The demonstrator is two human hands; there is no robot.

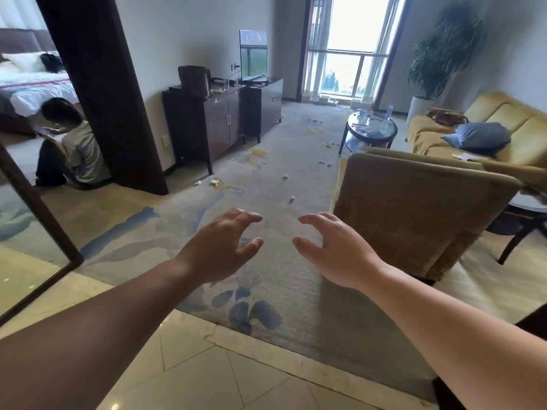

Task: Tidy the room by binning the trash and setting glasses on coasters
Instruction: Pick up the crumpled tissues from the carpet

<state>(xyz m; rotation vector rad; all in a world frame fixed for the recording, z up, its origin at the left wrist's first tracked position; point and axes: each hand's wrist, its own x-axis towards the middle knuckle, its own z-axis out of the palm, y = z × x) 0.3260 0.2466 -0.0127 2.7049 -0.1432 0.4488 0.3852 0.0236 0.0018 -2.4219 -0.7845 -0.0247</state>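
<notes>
Crumpled trash scraps (pixel 285 176) are lying scattered along the carpet (pixel 266 291), between the dark cabinet (pixel 219 122) and the armchair (pixel 414 208), well beyond both hands. Clear glasses (pixel 359 114) are standing on the round table (pixel 370 138) by the sofa (pixel 503 128). The left hand (pixel 220 250) and right hand (pixel 336 253) are hovering apart over the near carpet, fingers loosely curled, holding nothing.
</notes>
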